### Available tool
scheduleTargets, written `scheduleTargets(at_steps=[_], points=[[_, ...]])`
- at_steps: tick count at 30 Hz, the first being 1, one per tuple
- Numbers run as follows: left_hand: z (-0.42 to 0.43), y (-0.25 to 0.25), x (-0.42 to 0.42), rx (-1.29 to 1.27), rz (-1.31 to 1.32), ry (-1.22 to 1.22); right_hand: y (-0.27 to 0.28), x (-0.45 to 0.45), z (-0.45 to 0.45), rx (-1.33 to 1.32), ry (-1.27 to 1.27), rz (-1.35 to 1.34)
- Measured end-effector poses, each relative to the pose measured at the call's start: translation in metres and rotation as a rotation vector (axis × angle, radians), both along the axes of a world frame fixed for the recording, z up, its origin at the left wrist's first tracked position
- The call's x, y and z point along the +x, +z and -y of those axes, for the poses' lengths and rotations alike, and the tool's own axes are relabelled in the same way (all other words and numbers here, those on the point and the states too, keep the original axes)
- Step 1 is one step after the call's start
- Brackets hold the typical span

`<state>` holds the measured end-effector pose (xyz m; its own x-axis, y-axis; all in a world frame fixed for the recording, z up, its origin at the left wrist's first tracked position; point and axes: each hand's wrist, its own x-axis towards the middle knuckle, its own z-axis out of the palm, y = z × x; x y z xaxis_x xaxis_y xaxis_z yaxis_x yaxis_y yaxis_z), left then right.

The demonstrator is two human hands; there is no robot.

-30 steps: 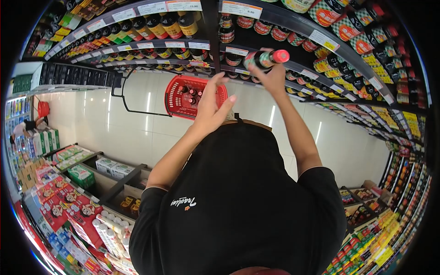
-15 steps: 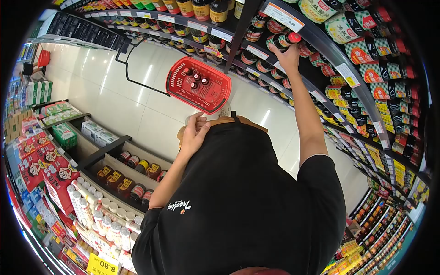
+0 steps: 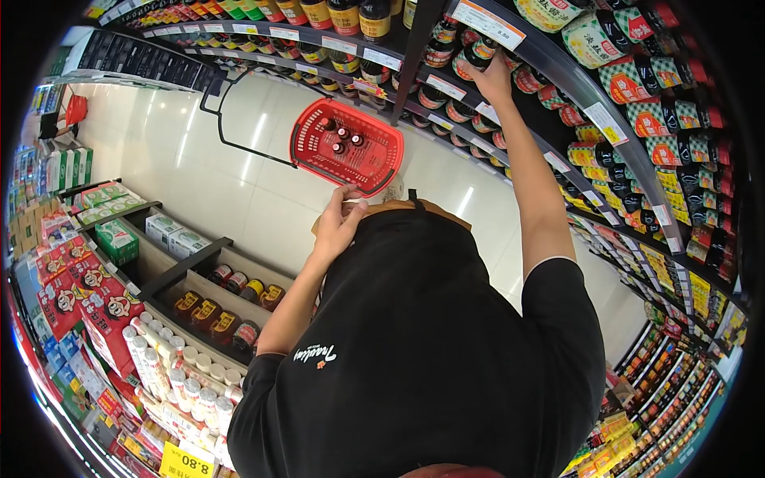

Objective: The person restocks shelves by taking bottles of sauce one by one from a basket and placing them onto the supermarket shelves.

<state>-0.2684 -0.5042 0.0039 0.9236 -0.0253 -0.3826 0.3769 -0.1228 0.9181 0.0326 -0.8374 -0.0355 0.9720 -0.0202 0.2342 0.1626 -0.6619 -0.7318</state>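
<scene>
My right hand (image 3: 490, 76) reaches up to the shelf on the right, its fingers round a dark sauce bottle (image 3: 480, 54) among similar bottles. The fingers hide part of this bottle. My left hand (image 3: 343, 223) is held in front of my waist, fingers loosely bent and apart, with nothing in it. Just beyond that hand, a red shopping basket (image 3: 385, 179) stands on the floor with several dark bottles (image 3: 343, 133) upright inside, their pale caps showing.
A long black handle (image 3: 255, 150) extends leftward from the basket. Shelves of bottles with a price-label rail (image 3: 488, 24) curve along the right. A low display bin (image 3: 187, 279) holding jars and boxes stands on the left, beside white canisters (image 3: 191, 390). Pale floor tiles (image 3: 239, 159) lie between.
My right hand has moved slightly up and deeper into the shelf with the bottle, and its red cap is out of sight. My left hand has barely moved.
</scene>
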Motion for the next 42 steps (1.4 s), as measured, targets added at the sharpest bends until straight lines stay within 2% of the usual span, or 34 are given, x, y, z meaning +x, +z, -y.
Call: scheduleTargets(at_steps=[6, 9, 12, 13, 15, 16, 17, 21, 24, 25, 28, 31, 37, 40, 42], points=[[0.002, -0.014, 0.001, 0.077, 0.045, -0.078, -0.005, 0.0, -0.004, -0.004, -0.023, -0.095], [0.005, -0.015, 0.0, 0.061, 0.029, -0.066, -0.006, 0.0, -0.003, 0.044, 0.032, -0.06], [0.004, -0.01, 0.002, 0.049, -0.049, -0.107, -0.022, 0.011, 0.005, 0.307, 0.106, 0.023], [0.003, -0.013, 0.001, 0.059, -0.021, -0.098, -0.021, 0.011, 0.013, 0.229, 0.061, -0.016], [0.002, -0.021, 0.0, 0.076, 0.033, -0.079, -0.015, 0.011, 0.022, 0.307, 0.08, -0.06], [0.001, -0.022, 0.0, 0.075, 0.028, -0.08, 0.001, 0.007, 0.02, 0.345, 0.089, -0.083], [0.0, -0.021, 0.0, 0.073, 0.023, -0.082, 0.017, 0.0, 0.02, 0.269, 0.045, -0.112], [0.0, -0.022, 0.002, 0.067, 0.025, -0.103, 0.02, 0.0, 0.013, 0.516, 0.223, -0.022], [0.001, -0.021, 0.005, 0.069, 0.023, -0.12, 0.023, 0.007, 0.018, 0.098, 0.14, -0.159], [0.001, -0.02, 0.006, 0.058, 0.003, -0.134, 0.023, 0.006, 0.015, -0.005, 0.111, -0.079], [-0.001, -0.014, 0.008, 0.038, -0.041, -0.168, 0.004, 0.009, 0.014, 0.037, 0.093, 0.071], [-0.004, -0.014, 0.006, 0.04, -0.041, -0.182, 0.01, 0.003, 0.013, -0.04, 0.042, 0.023], [-0.016, -0.021, -0.004, 0.059, 0.001, -0.159, 0.024, -0.001, 0.009, -0.027, 0.054, -0.07], [-0.029, -0.016, -0.007, 0.059, -0.014, -0.175, 0.032, -0.02, -0.004, 0.007, -0.006, 0.029], [-0.039, -0.019, -0.01, 0.028, -0.024, -0.179, 0.005, -0.03, -0.004, 0.191, -0.151, 0.163]])
